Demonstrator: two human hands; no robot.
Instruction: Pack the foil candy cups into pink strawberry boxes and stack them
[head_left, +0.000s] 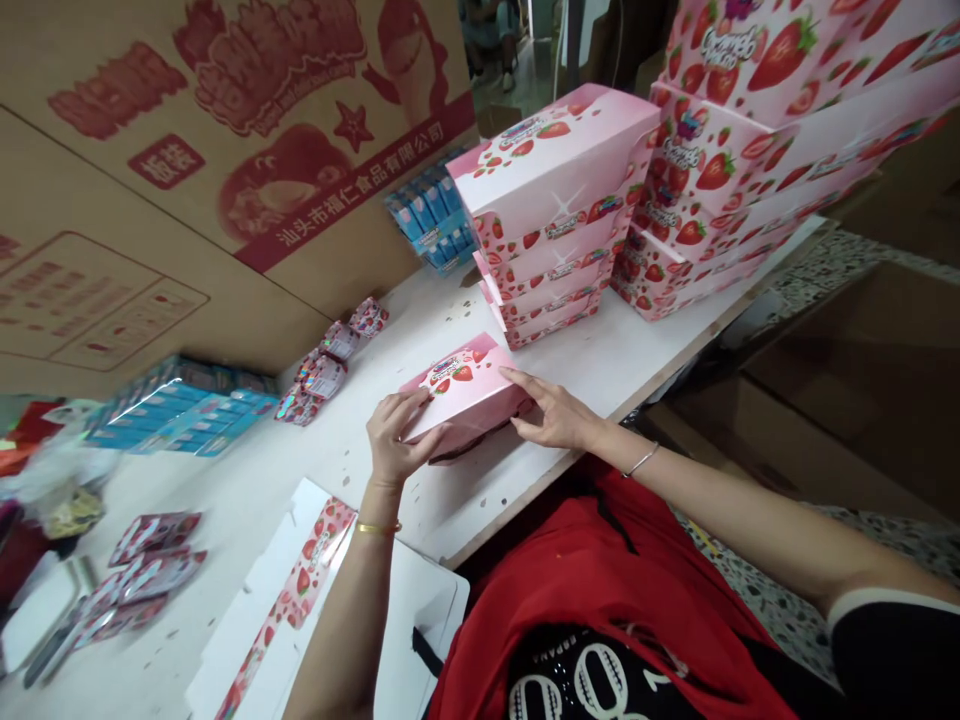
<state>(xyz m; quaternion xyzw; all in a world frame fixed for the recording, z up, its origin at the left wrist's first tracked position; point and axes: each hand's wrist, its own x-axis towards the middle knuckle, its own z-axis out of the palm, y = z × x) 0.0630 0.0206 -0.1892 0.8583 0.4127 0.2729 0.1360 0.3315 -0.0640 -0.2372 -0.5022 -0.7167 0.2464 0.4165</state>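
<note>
A pink strawberry-print candy box [480, 395] lies on the white table in front of me, its lid down. My left hand [400, 435] grips its left end, fingers on the top edge and thumb along the near side. At the right end, my right hand [553, 410] closes on the corner, fingers above and thumb low on the near side. Just behind the box rises a stack of matching pink boxes [559, 215]. Left of my left forearm, a flat printed carton sheet [304, 575] rests on the table.
More pink boxes [705, 190] are piled at the right. A large brown carton [225, 150] walls the back. Blue packs [180, 405], another blue pack [435, 215] and small strawberry packets [322, 370] lie along it. Scissors [56, 640] sit at the left, and an open carton [810, 420] stands below the table.
</note>
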